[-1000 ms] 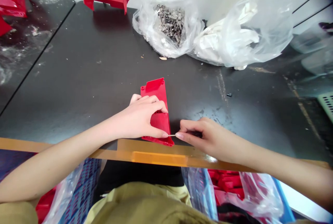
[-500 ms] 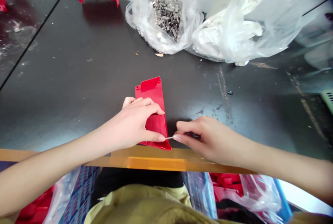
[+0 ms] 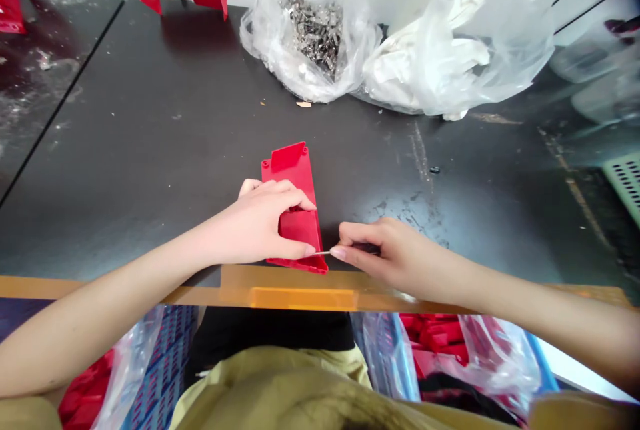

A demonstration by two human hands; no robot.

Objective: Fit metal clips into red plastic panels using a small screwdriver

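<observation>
Your half-curled left hand (image 3: 265, 220) is holding a red panel (image 3: 301, 229). Your right hand (image 3: 395, 253) is pinching a thin stick (image 3: 323, 253), perhaps risking jabbing your left thumb (image 3: 300, 250) by slipping.

Room between red part (image 3: 303, 225) and plastic bags (image 3: 354, 47) beyond

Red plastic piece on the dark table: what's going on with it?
A person's left hand rests across the red plastic piece on the dark table. The right hand pinches a thin rod, its far end at the left thumb, over the piece's near right edge.
</observation>
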